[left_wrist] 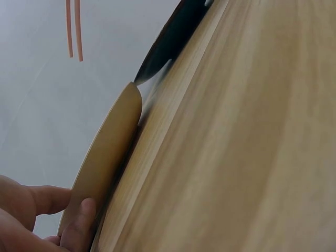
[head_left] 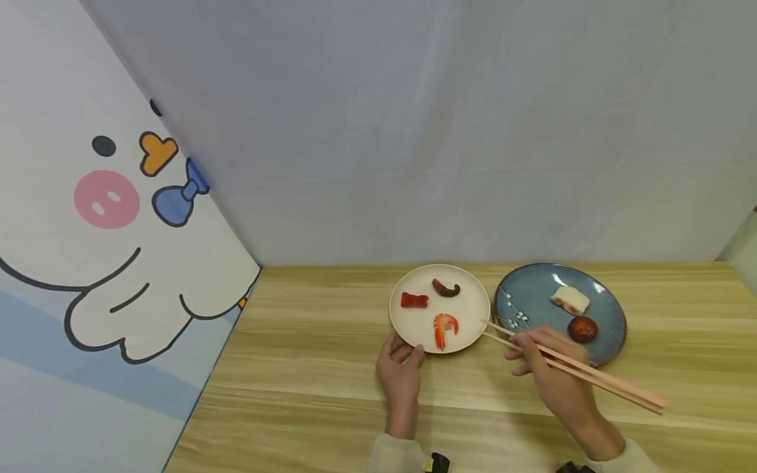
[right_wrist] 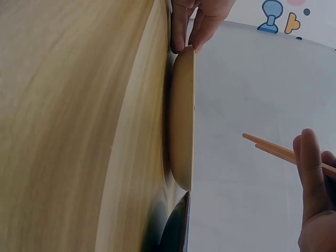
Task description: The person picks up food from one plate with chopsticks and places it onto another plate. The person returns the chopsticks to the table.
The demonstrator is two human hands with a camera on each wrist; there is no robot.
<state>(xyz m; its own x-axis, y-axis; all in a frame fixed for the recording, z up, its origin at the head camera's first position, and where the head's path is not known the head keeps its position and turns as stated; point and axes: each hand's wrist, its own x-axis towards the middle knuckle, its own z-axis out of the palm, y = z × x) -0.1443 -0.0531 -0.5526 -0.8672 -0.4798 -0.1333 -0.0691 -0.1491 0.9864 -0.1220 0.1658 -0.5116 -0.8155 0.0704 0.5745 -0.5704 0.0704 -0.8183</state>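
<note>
Clasping chopsticks [head_left: 615,380], the right grip [head_left: 563,389]; apparently pinching the cream plate [head_left: 416,328], the left grip [head_left: 401,373].

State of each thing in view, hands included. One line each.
Left hand: grips round cream plate by rim
Right hand: holds long, light-wood chopsticks
Chopsticks: tips slightly apart, nothing between them
Cream plate: three food pieces on it
Glossy round blue plate: two food pieces on it

At the left we see a printed panel [head_left: 77,401] showing a white cartoon figure [head_left: 35,184] with a dark eye [head_left: 104,146], orange beak [head_left: 156,155], pink cheek [head_left: 108,200] and blue bow [head_left: 173,205]. At the far side, we see a pale grey backdrop [head_left: 449,131] behind the wood-grained table [head_left: 296,368].
</note>
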